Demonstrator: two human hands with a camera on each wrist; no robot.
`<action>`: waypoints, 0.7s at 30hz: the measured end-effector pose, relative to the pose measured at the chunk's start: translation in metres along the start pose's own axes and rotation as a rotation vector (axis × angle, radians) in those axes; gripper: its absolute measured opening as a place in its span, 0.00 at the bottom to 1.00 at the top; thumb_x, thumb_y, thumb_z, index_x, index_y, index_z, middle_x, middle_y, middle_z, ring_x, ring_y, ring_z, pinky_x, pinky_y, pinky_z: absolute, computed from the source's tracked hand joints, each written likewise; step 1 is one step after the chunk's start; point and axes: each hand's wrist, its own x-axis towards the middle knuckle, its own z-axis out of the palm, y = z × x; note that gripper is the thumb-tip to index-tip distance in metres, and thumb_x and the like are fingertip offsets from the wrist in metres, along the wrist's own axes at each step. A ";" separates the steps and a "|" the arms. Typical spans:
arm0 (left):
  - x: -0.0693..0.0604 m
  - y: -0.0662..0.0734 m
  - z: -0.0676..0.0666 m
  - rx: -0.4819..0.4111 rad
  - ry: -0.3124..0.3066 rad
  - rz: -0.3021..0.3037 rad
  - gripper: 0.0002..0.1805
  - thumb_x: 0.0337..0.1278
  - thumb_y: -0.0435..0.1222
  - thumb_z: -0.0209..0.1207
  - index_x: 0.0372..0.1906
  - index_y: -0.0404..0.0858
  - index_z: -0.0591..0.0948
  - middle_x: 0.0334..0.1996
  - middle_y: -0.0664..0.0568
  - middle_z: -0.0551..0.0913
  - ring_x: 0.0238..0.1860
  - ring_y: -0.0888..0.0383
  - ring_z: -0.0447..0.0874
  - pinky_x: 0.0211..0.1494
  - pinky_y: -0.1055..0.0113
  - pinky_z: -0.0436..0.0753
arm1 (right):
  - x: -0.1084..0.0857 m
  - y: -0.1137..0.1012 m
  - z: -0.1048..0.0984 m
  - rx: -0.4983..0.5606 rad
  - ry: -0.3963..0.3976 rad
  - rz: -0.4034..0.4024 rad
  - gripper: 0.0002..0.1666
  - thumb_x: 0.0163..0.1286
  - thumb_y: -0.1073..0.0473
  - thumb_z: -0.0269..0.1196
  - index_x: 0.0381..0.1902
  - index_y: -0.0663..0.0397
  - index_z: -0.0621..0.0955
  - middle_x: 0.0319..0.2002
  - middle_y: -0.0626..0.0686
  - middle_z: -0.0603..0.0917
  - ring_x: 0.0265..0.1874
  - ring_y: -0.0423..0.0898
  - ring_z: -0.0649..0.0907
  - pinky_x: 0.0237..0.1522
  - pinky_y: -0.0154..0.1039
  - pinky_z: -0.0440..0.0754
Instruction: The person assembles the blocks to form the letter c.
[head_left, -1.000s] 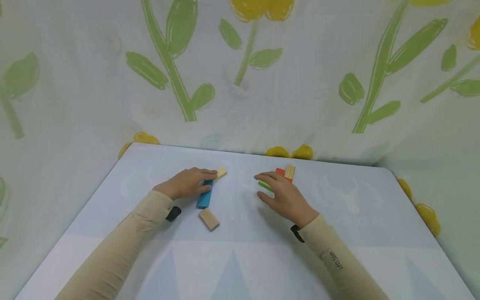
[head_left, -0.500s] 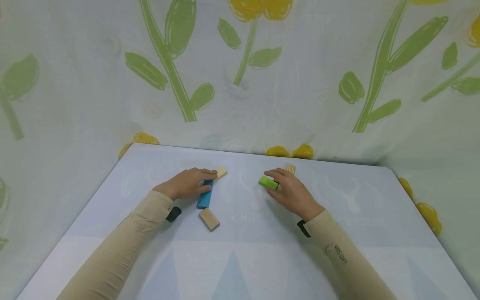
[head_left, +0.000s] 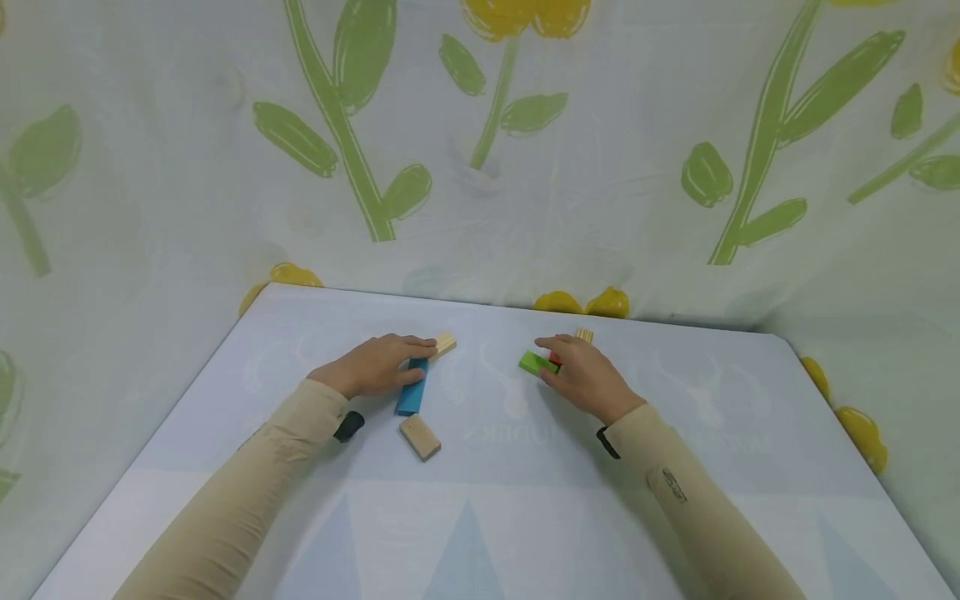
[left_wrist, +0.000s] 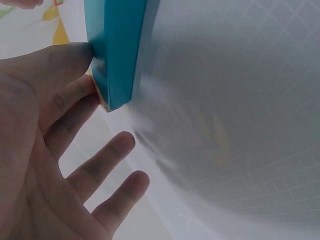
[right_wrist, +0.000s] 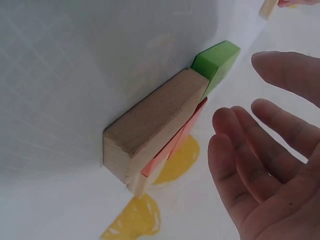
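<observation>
My left hand [head_left: 372, 365] lies with fairly straight fingers against a blue block [head_left: 411, 392]. Its thumb touches the blue block [left_wrist: 122, 45], and two fingertips reach the far end, by a pale wooden block [head_left: 445, 344]. My right hand [head_left: 588, 377] is over a small group of blocks, fingers loosely bent. In the right wrist view it stands apart from a green block [right_wrist: 217, 59], a plain wooden block [right_wrist: 155, 110] and red pieces [right_wrist: 175, 142], with nothing held. From the head view the hand partly covers the red piece [head_left: 555, 350] and a pale striped block [head_left: 584, 335].
A single brown wooden block [head_left: 420, 437] lies near the blue block's closer end. The blocks lie on a pale table [head_left: 465, 467] with triangle prints. Behind it hangs a flower-patterned curtain [head_left: 600, 225].
My right hand has drawn slightly to the right, uncovering more of the green block, and its thumb and fingers have come closer together. My left hand and its blocks stay put.
</observation>
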 end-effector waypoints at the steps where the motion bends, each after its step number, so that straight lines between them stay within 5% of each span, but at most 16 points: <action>1: 0.000 0.000 0.000 0.002 0.000 0.000 0.28 0.73 0.40 0.58 0.72 0.36 0.72 0.74 0.47 0.68 0.72 0.40 0.66 0.73 0.43 0.66 | 0.002 0.000 0.000 -0.002 -0.008 0.002 0.29 0.66 0.60 0.71 0.65 0.59 0.79 0.56 0.60 0.84 0.55 0.57 0.82 0.59 0.53 0.80; 7: 0.000 0.000 -0.001 0.003 -0.001 -0.001 0.28 0.73 0.40 0.59 0.72 0.36 0.72 0.74 0.47 0.68 0.72 0.40 0.66 0.73 0.43 0.67 | 0.010 -0.002 0.000 -0.022 -0.057 0.007 0.28 0.68 0.59 0.69 0.64 0.59 0.80 0.49 0.56 0.86 0.41 0.49 0.83 0.48 0.47 0.84; 21: -0.001 0.002 -0.001 0.001 0.008 0.014 0.27 0.73 0.40 0.59 0.72 0.35 0.73 0.74 0.45 0.69 0.72 0.40 0.67 0.72 0.43 0.68 | 0.023 -0.004 0.004 -0.059 -0.123 0.024 0.24 0.68 0.62 0.67 0.61 0.62 0.82 0.54 0.58 0.86 0.53 0.54 0.84 0.58 0.51 0.81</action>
